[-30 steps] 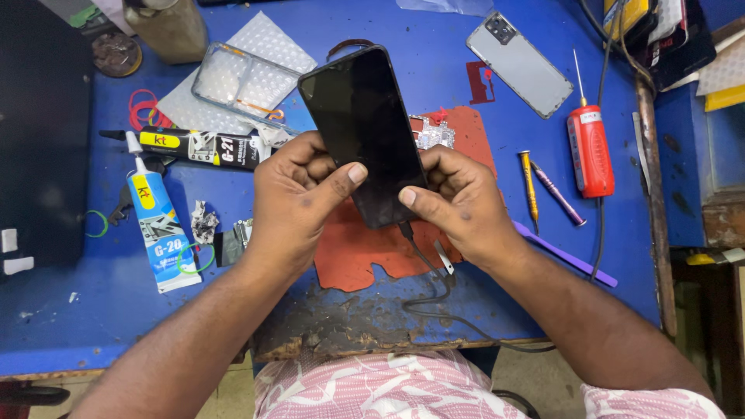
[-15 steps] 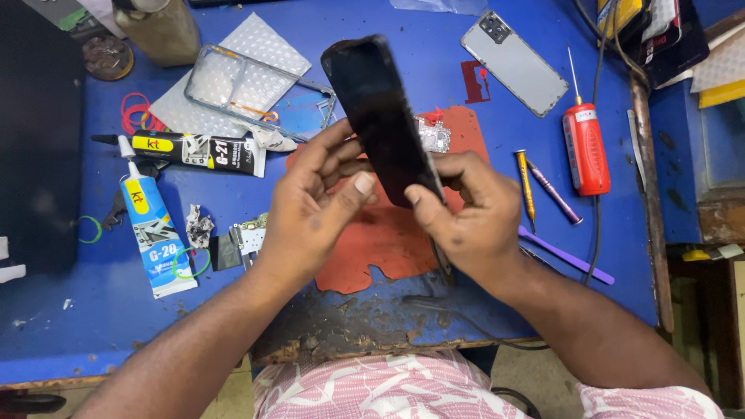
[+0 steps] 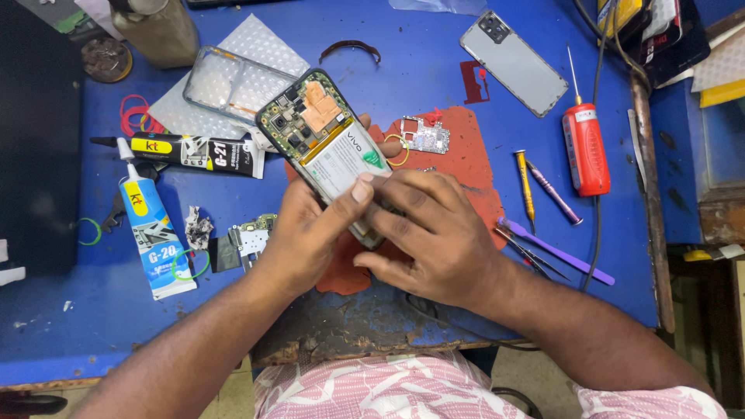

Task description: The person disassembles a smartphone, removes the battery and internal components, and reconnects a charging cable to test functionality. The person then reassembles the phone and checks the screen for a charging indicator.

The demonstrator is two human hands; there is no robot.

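both hands (image 3: 388, 225) sit over the red mat (image 3: 466, 155) at the bench's (image 3: 77, 326) mid front, holding an opened phone (image 3: 326, 147). left approach is obstructed: a black glue tube (image 3: 186, 153), a white-and-blue glue tube (image 3: 151, 233), a crumpled scrap (image 3: 198, 227) and a small circuit part (image 3: 244, 239) lie close together. bare bench shows only along the front left edge. right approach is obstructed by a yellow screwdriver (image 3: 526, 186), a purple tool (image 3: 555, 250) and tweezers (image 3: 524, 250); a red screwdriver (image 3: 583, 143) and a cable (image 3: 597, 225) lie beyond. toward the far edge, a clear case (image 3: 233, 81) and a grey back cover (image 3: 512, 62) flank a bare strip holding only a curved strap (image 3: 351, 49).
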